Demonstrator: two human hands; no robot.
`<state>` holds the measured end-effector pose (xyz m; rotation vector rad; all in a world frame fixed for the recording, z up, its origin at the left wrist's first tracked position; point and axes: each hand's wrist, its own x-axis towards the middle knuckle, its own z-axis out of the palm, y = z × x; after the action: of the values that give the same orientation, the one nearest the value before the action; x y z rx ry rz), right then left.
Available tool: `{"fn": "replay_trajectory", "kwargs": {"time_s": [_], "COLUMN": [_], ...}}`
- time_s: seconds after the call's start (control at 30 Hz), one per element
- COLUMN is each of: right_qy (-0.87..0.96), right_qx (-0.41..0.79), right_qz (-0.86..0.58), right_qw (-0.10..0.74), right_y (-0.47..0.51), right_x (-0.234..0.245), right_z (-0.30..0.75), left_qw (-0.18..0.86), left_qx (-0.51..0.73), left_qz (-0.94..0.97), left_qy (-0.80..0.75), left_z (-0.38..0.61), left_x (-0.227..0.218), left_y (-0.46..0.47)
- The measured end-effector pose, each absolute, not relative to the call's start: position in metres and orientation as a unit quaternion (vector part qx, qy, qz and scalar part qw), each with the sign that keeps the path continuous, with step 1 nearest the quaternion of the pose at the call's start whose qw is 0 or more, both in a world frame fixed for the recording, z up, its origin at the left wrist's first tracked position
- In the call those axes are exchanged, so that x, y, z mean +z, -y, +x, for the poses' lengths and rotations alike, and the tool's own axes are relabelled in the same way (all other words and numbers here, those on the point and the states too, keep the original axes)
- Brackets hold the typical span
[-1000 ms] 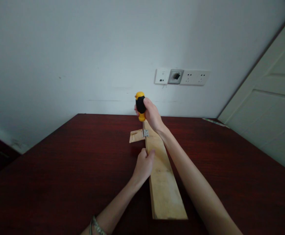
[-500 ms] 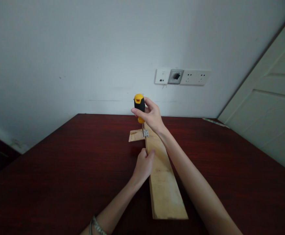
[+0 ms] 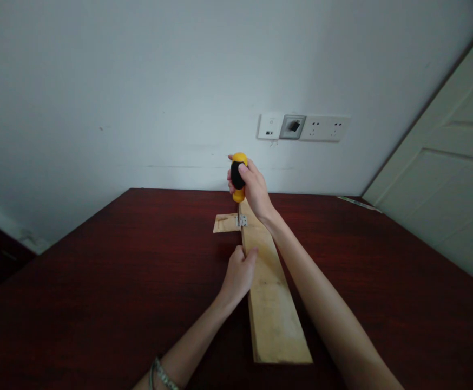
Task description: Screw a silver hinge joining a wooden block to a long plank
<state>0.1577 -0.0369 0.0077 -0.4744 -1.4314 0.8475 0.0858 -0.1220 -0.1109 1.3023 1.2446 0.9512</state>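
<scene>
My right hand is wrapped around the yellow-and-black handle of a screwdriver, which stands nearly upright. Its thin shaft points down at a small metal hinge; I cannot make out the tip's exact contact. The hinge joins a long pale wooden board to a short wooden piece sticking out on the left. Nearer to me, my left hand grips the board's left edge, thumb on top and the other fingers mostly hidden at its side.
The dark red tabletop lies under the board and ends at a pale wall. Sockets and switches are set in that wall. A white panelled door stands at the right, with a thin strip near it on the table.
The screwdriver's handle has shifted slightly right and turned in my right hand, whose fingers now wrap round it with the thumb on top. My left hand and the board stay put.
</scene>
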Motion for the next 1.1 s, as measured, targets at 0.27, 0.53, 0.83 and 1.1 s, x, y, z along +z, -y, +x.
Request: {"fn": "replay_trajectory", "kwargs": {"time_s": [0.27,0.53,0.83,1.1], "right_qy": [0.632,0.663,0.663,0.644], "right_qx": [0.362,0.314,0.345,0.338], "right_qz": [-0.232,-0.255,-0.222,-0.257], "right_qw": [0.645,0.629,0.627,0.636], "right_y": [0.035,0.048,0.038,0.035], "right_x": [0.006,0.015,0.006,0.006], "right_z": [0.156,0.154,0.158,0.155], "left_qw": [0.524,0.522,0.529,0.538], "left_qx": [0.410,0.396,0.401,0.405], "left_qz": [0.543,0.552,0.548,0.539], "left_qy": [-0.513,-0.515,-0.509,-0.507], "left_z": [0.086,0.085,0.085,0.086], "left_x": [-0.113,-0.113,-0.113,-0.114], "left_y": [0.121,0.121,0.121,0.121]}}
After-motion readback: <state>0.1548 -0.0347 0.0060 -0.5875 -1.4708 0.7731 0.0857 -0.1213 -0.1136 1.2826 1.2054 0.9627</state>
